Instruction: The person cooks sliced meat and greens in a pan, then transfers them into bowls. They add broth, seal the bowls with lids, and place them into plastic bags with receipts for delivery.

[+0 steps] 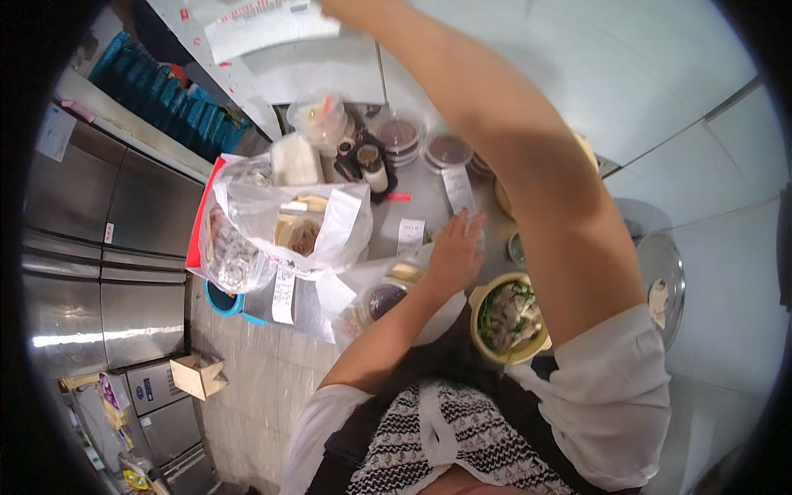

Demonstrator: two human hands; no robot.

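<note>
My left hand (456, 255) reaches over the steel table, fingers apart, at the lower end of a white printed slip (458, 190). Clear plastic lies around its fingertips; whether they press on it is hard to see. Under my left forearm sits a plastic bag (362, 312) with a round container of dark food (385, 301). My right arm stretches up across the view, and its hand is out of view past the top rim, near a white sheet with print (269, 31). Below that arm stands a yellow pot (477, 312) of sliced meat and greens (510, 315).
An opened white bag (352, 229) with a food tub (298, 234) stands at the left. Lidded round tubs (398, 135), a white-bodied shaker jar (375, 178) and a white box (296, 159) line the back. A round metal tray (671, 278) is at right, steel cabinets (68, 204) at left.
</note>
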